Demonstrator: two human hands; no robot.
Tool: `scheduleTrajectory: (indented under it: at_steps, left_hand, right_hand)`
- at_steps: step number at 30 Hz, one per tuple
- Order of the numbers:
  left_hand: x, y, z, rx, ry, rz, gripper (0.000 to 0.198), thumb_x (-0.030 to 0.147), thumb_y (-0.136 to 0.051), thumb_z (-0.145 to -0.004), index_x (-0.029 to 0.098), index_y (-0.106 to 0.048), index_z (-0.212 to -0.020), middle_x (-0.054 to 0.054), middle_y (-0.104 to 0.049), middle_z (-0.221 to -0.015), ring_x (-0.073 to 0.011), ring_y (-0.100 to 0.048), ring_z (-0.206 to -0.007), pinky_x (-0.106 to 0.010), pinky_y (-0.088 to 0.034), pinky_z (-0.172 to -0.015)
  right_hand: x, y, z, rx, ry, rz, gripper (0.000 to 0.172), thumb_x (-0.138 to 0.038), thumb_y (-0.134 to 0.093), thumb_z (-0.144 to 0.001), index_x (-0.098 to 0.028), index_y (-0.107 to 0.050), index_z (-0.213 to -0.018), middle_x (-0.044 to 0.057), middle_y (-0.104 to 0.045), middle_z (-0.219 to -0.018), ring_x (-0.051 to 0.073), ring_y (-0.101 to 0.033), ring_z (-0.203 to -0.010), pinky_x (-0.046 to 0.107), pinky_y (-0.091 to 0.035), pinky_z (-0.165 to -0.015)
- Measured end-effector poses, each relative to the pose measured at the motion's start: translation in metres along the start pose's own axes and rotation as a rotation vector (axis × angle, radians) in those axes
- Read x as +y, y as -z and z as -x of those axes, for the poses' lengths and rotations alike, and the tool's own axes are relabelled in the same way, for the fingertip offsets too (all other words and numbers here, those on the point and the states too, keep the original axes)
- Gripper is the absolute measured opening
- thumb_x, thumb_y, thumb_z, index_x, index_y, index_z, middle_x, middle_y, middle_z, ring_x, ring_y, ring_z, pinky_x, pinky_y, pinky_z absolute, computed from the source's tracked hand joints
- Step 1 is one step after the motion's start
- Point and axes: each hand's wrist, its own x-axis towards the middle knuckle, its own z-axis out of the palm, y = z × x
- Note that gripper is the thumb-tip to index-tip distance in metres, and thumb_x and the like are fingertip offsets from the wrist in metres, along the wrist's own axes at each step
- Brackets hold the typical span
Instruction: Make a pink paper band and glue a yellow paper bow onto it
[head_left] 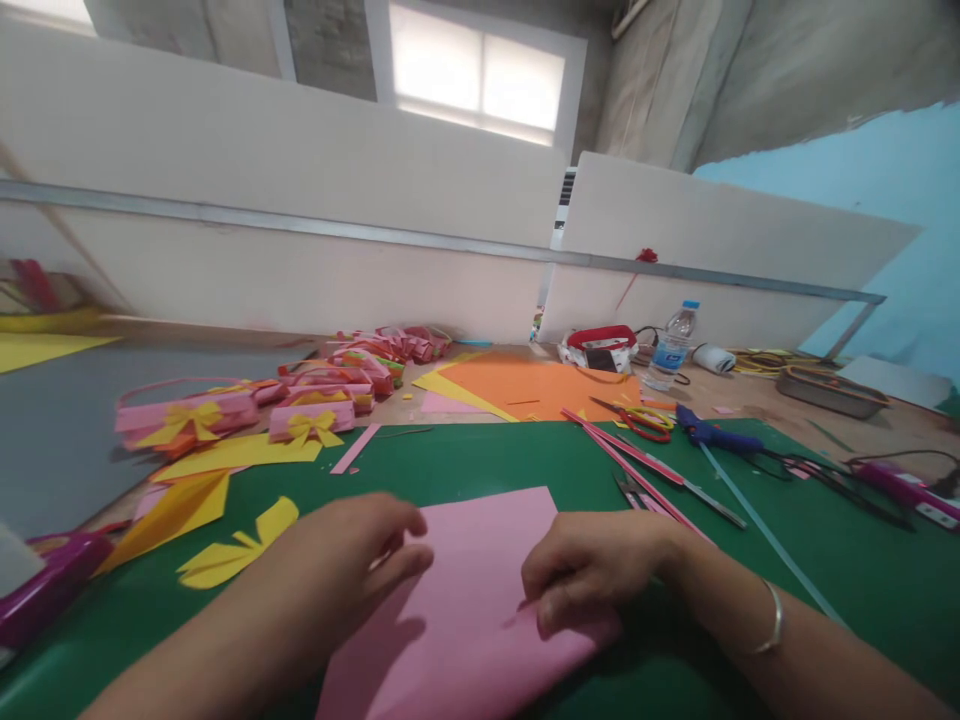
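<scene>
A pink paper sheet (465, 600) lies in front of me on the green cutting mat (495, 455). My left hand (375, 550) hovers over the sheet's left side, casting a shadow on it; its fingers are bent, with a gap between thumb and forefinger and nothing between them. At the sheet's right side, my right hand (589, 565) is closed, thumb against curled fingers, gripping the paper there. A yellow paper bow cutout (240, 545) rests left of my left hand. Beyond my right hand lie small snips (637, 492), partly hidden, and a pink utility knife (675, 470).
Pink paper baskets with yellow bows (311, 420) crowd the back left. Orange paper sheets (540, 385), red-handled scissors (645, 425), a blue glue gun (716, 435) and a water bottle (671, 350) stand or lie farther back. A purple tool (56, 585) is at far left.
</scene>
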Motion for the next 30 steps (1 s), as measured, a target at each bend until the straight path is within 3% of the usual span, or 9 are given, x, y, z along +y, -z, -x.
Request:
scheduleTrajectory:
  at_steps: [3, 6, 9, 13, 16, 19, 23, 27, 30]
  left_hand:
    - [0.007, 0.001, -0.027, -0.061, -0.122, -0.087, 0.041, 0.041, -0.056, -0.067, 0.022, -0.062, -0.103, -0.008, -0.061, -0.098, -0.0256, -0.057, -0.089, -0.034, -0.041, -0.074]
    - [0.014, -0.009, -0.034, -0.080, -0.133, -0.098, 0.049, 0.038, -0.067, -0.054, 0.020, -0.062, -0.099, -0.008, -0.058, -0.094, -0.0271, -0.055, -0.088, -0.033, -0.042, -0.071]
    - [0.017, -0.015, -0.030, -0.096, -0.059, -0.083, 0.049, 0.032, -0.064, -0.053, 0.019, -0.058, -0.100, -0.009, -0.057, -0.096, -0.0267, -0.055, -0.086, -0.032, -0.041, -0.068]
    - [0.014, -0.011, -0.027, -0.187, 0.029, -0.034, 0.034, 0.028, -0.061, -0.051, 0.021, -0.055, -0.084, -0.002, -0.060, -0.073, -0.0222, -0.057, -0.068, -0.026, -0.034, -0.052]
    - [0.007, -0.007, -0.030, -0.199, 0.014, -0.011, 0.016, 0.028, -0.058, -0.052, 0.022, -0.051, -0.065, 0.002, -0.055, -0.060, -0.0178, -0.052, -0.059, -0.024, -0.026, -0.047]
    - [0.000, -0.008, -0.032, -0.168, -0.016, 0.009, 0.007, 0.025, -0.051, -0.056, 0.021, -0.045, -0.055, 0.004, -0.047, -0.054, -0.0141, -0.045, -0.052, -0.025, -0.022, -0.045]
    - [-0.003, -0.007, -0.033, -0.154, -0.121, 0.047, 0.013, 0.022, -0.041, -0.065, 0.019, -0.049, -0.055, 0.004, -0.044, -0.053, -0.0116, -0.040, -0.053, -0.024, -0.023, -0.049]
    - [-0.001, -0.001, -0.034, -0.204, -0.259, 0.078, 0.016, 0.023, -0.045, -0.067, 0.018, -0.056, -0.058, 0.005, -0.040, -0.052, -0.0097, -0.034, -0.053, -0.023, -0.020, -0.047]
    - [0.002, 0.003, -0.034, -0.218, -0.334, 0.095, 0.019, 0.020, -0.044, -0.069, 0.017, -0.059, -0.058, 0.005, -0.043, -0.052, -0.0093, -0.036, -0.054, -0.021, -0.024, -0.047]
  right_hand:
    - [0.003, -0.002, 0.000, -0.018, 0.005, -0.025, 0.011, -0.022, -0.057, -0.082, -0.011, -0.061, -0.079, -0.005, -0.052, -0.064, 0.006, -0.045, -0.059, 0.011, -0.035, -0.053]
    - [0.006, -0.004, 0.001, -0.014, 0.018, -0.055, 0.013, -0.024, -0.059, -0.081, -0.011, -0.061, -0.082, -0.004, -0.053, -0.065, 0.006, -0.046, -0.061, 0.011, -0.037, -0.056]
    - [0.007, -0.003, 0.004, -0.071, 0.058, -0.133, 0.018, -0.029, -0.059, -0.081, -0.011, -0.060, -0.084, -0.003, -0.056, -0.071, 0.007, -0.049, -0.063, 0.011, -0.040, -0.059]
    - [-0.004, -0.002, 0.008, -0.169, 0.212, -0.082, 0.028, -0.030, -0.062, -0.078, -0.011, -0.059, -0.099, 0.004, -0.061, -0.092, 0.012, -0.057, -0.083, 0.016, -0.044, -0.077]
    - [-0.017, -0.006, 0.008, -0.124, 0.332, 0.107, 0.039, -0.020, -0.068, -0.072, -0.013, -0.057, -0.109, 0.011, -0.051, -0.122, 0.018, -0.048, -0.112, 0.020, -0.035, -0.094]
    - [-0.024, -0.012, 0.006, -0.041, 0.309, 0.201, 0.034, -0.014, -0.061, -0.075, -0.016, -0.057, -0.109, 0.011, -0.046, -0.130, 0.018, -0.042, -0.120, 0.021, -0.033, -0.097]
    - [-0.021, -0.013, 0.003, 0.229, 0.179, 0.130, 0.014, -0.014, -0.051, -0.084, -0.014, -0.063, -0.091, 0.006, -0.064, -0.097, 0.011, -0.058, -0.093, 0.018, -0.043, -0.082]
    - [-0.021, -0.009, 0.002, 0.728, 0.050, 0.405, 0.011, -0.010, -0.057, -0.075, -0.018, -0.064, -0.076, 0.006, -0.048, -0.126, 0.020, -0.043, -0.115, 0.032, -0.034, -0.095]
    - [-0.021, -0.008, 0.001, 0.740, 0.030, 0.655, 0.012, -0.009, -0.057, -0.071, -0.020, -0.062, -0.074, 0.004, -0.045, -0.129, 0.024, -0.037, -0.119, 0.041, -0.027, -0.098]
